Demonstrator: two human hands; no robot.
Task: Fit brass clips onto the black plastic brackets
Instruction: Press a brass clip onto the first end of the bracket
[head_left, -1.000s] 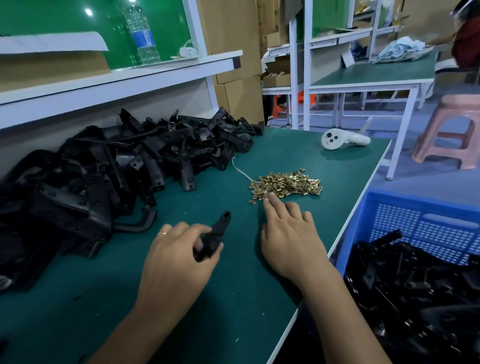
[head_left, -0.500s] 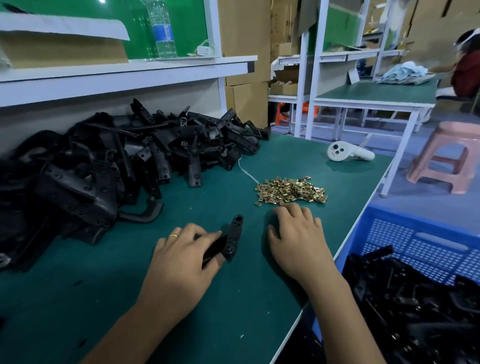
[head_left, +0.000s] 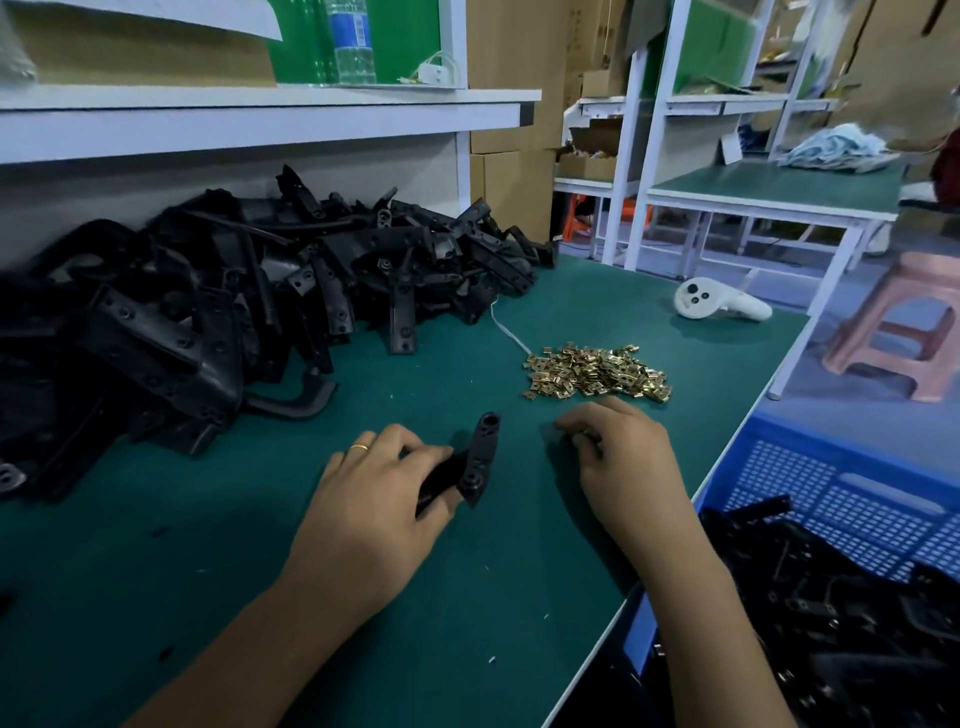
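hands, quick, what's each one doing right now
Left hand: grips a black bracket.
Right hand: fingers curled just short of the brass clips; whether it pinches one cannot be told.

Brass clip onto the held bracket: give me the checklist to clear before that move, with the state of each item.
1. Bracket gripped by the left hand: ok.
2. Bracket's holed end free of the fingers and facing the right hand: ok.
3. Clip in the right hand: cannot tell; the fingers are curled and hide what they hold.
4. Clip pile close ahead of the right hand: ok.
5. Green table bare between the hands: ok.
6. Blue crate at the right table edge: ok.
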